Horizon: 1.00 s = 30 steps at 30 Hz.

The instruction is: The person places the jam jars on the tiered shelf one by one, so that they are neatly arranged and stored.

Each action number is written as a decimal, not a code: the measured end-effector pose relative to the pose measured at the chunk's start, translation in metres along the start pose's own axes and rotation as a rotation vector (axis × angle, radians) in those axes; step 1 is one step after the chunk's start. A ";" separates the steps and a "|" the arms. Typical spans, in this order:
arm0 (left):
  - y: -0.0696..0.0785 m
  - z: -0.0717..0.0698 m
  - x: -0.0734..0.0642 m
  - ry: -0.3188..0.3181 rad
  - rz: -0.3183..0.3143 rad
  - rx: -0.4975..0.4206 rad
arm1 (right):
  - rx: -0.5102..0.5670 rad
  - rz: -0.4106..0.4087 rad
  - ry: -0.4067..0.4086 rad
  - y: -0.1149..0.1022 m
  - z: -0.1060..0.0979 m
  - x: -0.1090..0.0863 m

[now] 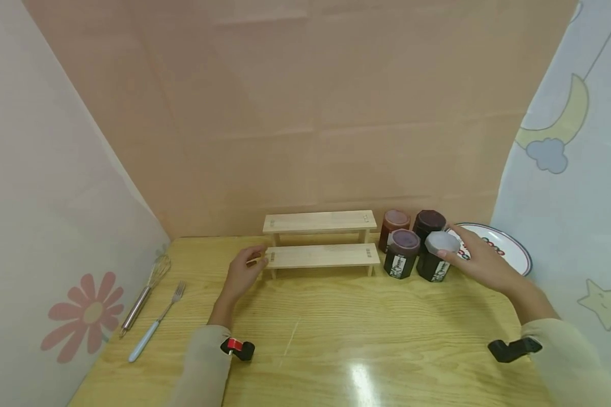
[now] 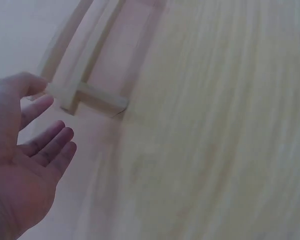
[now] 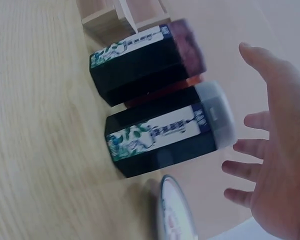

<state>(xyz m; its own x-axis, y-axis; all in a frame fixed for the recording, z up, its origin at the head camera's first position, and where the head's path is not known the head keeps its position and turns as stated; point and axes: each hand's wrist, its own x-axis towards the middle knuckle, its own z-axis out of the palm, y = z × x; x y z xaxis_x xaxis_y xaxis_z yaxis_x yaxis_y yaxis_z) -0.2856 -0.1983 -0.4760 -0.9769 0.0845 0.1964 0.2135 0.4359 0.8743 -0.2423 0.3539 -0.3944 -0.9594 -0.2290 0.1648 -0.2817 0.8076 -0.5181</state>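
A pale two-step wooden rack (image 1: 321, 256) stands by the back wall. My left hand (image 1: 245, 271) is at the left end of its lower step, fingers loosely bent and holding nothing; the left wrist view has the fingertips beside the rack's end. To the rack's right are grouped a jar with a white lid (image 1: 433, 260), a dark jar with a purple lid (image 1: 401, 257), a reddish-brown jar (image 1: 394, 223) and a jar with a dark maroon lid (image 1: 430, 221). Around the white lid, my right hand (image 1: 481, 261) spreads thumb and fingers; the right wrist view shows it apart from the lid.
Behind the right hand, a white oval plate (image 1: 519, 254) with a dark rim lies near the right wall. On the left side of the table (image 1: 336, 328) lie a whisk (image 1: 143, 299) and a fork with a light blue handle (image 1: 153, 330). Cloth walls enclose the back and both sides.
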 end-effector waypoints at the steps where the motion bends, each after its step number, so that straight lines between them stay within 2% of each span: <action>1: -0.002 0.002 0.000 0.012 -0.022 -0.028 | 0.026 0.007 0.006 0.003 0.003 0.001; 5: -0.009 0.008 0.000 0.043 -0.091 -0.123 | 0.059 0.073 0.029 0.015 0.015 0.003; 9: -0.015 0.012 0.000 0.062 -0.127 -0.210 | 0.107 0.138 0.041 0.024 0.027 0.006; 13: -0.018 0.013 -0.003 0.059 -0.154 -0.276 | 0.205 0.144 0.091 0.029 0.037 0.006; 20: -0.022 0.016 -0.003 0.056 -0.156 -0.323 | 0.322 0.133 0.179 0.032 0.046 0.005; 25: -0.020 0.018 -0.003 0.071 -0.148 -0.336 | 0.346 0.142 0.205 0.033 0.048 0.004; 30: -0.019 0.019 -0.003 0.077 -0.148 -0.339 | 0.305 0.171 0.247 0.032 0.047 0.001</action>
<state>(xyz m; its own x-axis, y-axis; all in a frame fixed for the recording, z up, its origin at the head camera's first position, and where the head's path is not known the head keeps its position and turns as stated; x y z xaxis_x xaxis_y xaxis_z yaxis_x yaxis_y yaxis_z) -0.2873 -0.1894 -0.5013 -0.9964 -0.0306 0.0785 0.0744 0.1162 0.9904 -0.2535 0.3543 -0.4501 -0.9707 0.0614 0.2323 -0.1461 0.6166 -0.7736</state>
